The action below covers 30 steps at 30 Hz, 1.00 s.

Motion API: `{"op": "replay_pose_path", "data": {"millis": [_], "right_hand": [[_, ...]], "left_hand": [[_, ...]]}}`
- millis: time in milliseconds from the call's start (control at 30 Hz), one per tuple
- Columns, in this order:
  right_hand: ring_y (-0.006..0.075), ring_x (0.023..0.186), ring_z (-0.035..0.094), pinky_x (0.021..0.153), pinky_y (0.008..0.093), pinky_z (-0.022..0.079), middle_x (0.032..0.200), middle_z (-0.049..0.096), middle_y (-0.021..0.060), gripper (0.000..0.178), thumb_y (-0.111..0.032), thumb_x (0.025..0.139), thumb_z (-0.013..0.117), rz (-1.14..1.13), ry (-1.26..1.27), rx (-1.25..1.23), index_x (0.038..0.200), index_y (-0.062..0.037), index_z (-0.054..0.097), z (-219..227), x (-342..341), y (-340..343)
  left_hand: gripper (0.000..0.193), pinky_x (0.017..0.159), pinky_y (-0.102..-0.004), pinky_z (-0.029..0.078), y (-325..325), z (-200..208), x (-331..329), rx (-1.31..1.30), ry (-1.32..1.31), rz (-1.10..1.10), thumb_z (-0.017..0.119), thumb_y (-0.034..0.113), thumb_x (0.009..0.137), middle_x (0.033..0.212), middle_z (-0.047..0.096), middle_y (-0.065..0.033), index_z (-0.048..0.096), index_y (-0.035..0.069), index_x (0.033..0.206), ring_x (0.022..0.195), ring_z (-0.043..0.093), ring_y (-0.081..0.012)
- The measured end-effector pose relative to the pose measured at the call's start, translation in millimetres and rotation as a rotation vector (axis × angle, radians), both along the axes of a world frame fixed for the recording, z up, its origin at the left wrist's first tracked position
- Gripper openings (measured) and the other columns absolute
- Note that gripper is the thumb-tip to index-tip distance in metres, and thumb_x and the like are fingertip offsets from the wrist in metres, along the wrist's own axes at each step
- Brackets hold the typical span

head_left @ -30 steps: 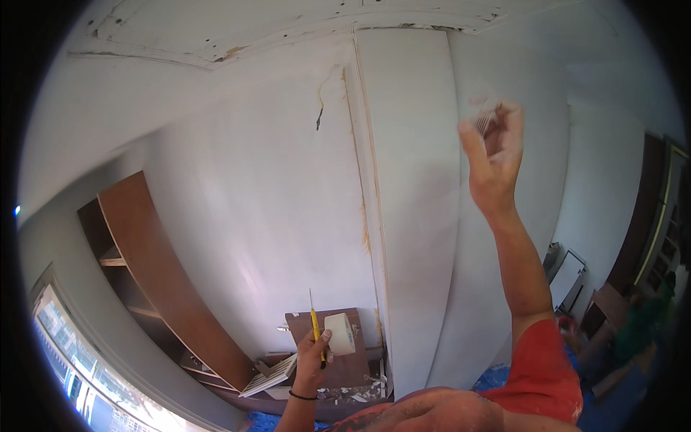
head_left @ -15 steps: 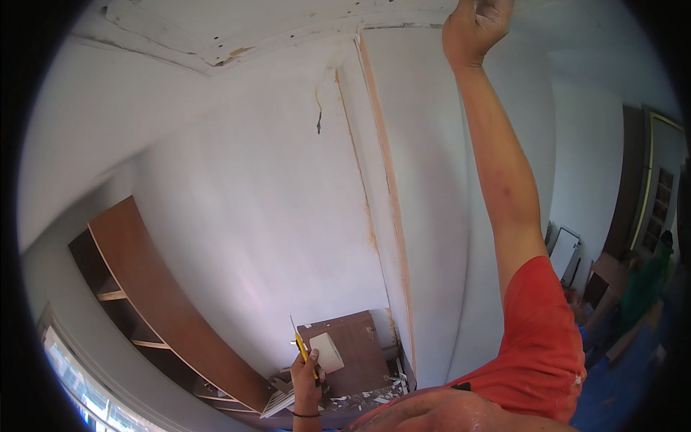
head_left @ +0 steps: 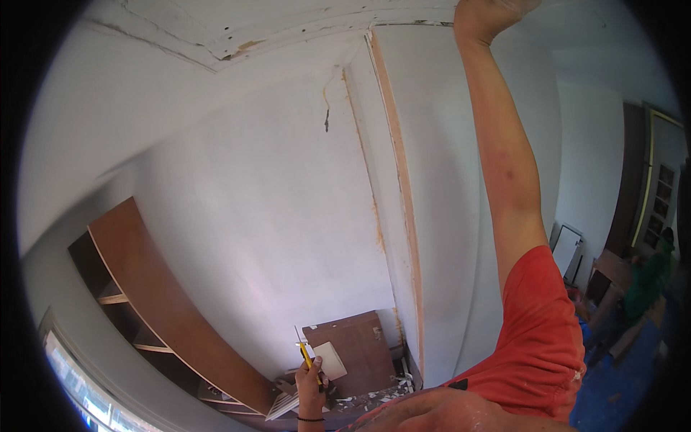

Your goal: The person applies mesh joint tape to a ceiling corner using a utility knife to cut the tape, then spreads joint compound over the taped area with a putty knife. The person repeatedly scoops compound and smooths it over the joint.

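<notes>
My left hand [head_left: 310, 379], low in the view, is closed around a yellow utility knife [head_left: 307, 356] whose thin blade is out and points up. Just beyond that hand is a cream rectangular piece [head_left: 330, 361], seen against a brown wooden panel [head_left: 363, 351]; whether my fingers touch it I cannot tell. My right arm is stretched high, and my right hand [head_left: 491, 16] is bent at the wrist close to the white ceiling [head_left: 302, 14]. The top edge of the view cuts off its fingers, so what they hold, if anything, is hidden.
A brown shelf unit [head_left: 169, 277] stands at the left, near a window [head_left: 97, 392]. A short wire [head_left: 327, 119] dangles from the wall. Debris [head_left: 378, 392] litters the surface below. At the far right, a person in green [head_left: 644, 284] stands among wood pieces.
My right hand has shifted right and slightly up, more of it leaving the view. My left hand, still holding the knife, sits a little lower and further right. The whole view has turned slightly.
</notes>
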State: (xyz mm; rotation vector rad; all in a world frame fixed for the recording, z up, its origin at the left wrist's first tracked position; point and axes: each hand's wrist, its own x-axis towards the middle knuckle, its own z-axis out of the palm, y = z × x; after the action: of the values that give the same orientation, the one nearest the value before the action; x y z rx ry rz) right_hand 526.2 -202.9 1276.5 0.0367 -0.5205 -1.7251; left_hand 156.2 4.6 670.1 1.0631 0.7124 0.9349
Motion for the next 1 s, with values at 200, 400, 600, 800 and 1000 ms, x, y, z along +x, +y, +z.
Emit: {"op": "replay_pose_path", "data": {"millis": [200,400,600,800,1000], "right_hand": [[0.0105,0.084,0.062,0.074,0.0247,0.050,0.096,0.068,0.0023,0.013,-0.004,0.093,0.074,0.204,-0.179,-0.182,0.104,-0.0008,0.070,3.1,13.9,1.8],[0.0113,0.082,0.065,0.075,0.0253,0.054,0.096,0.068,0.0046,0.019,0.004,0.093,0.070,0.342,-0.197,-0.248,0.112,0.0007,0.069,-4.0,5.5,11.4],[0.0124,0.079,0.063,0.076,0.0255,0.053,0.092,0.064,0.0041,0.032,0.005,0.092,0.070,0.223,-0.217,-0.226,0.123,0.0001,0.062,-6.5,12.4,20.5],[0.0135,0.083,0.062,0.075,0.0254,0.052,0.095,0.062,0.0064,0.020,-0.003,0.095,0.070,0.273,-0.109,-0.311,0.110,-0.0004,0.057,-7.6,23.2,26.5],[0.0141,0.078,0.062,0.074,0.0273,0.053,0.092,0.061,0.0059,0.015,-0.011,0.101,0.066,0.215,-0.132,-0.268,0.108,-0.0009,0.056,-0.1,30.0,33.5]], "left_hand": [[0.024,0.042,-0.0233,0.038,3.1,0.7,9.0,-0.004,0.001,-0.042,0.073,0.026,0.097,0.064,0.053,0.0023,0.062,0.005,0.095,0.046,0.050,-0.0080],[0.022,0.042,-0.0230,0.040,3.8,5.8,15.4,-0.020,-0.025,-0.077,0.072,0.025,0.097,0.064,0.052,0.0030,0.062,0.006,0.095,0.046,0.050,-0.0083],[0.022,0.042,-0.0229,0.040,3.8,0.3,12.8,-0.013,-0.015,-0.080,0.072,0.025,0.097,0.063,0.052,0.0029,0.061,0.006,0.094,0.045,0.050,-0.0085],[0.022,0.041,-0.0230,0.039,5.7,-5.2,6.9,-0.012,-0.005,-0.063,0.072,0.026,0.097,0.062,0.052,0.0028,0.062,0.007,0.094,0.044,0.049,-0.0085],[0.022,0.041,-0.0230,0.037,13.9,-6.9,8.1,-0.026,-0.013,-0.074,0.072,0.026,0.097,0.063,0.054,0.0024,0.062,0.006,0.095,0.045,0.049,-0.0080]]}}
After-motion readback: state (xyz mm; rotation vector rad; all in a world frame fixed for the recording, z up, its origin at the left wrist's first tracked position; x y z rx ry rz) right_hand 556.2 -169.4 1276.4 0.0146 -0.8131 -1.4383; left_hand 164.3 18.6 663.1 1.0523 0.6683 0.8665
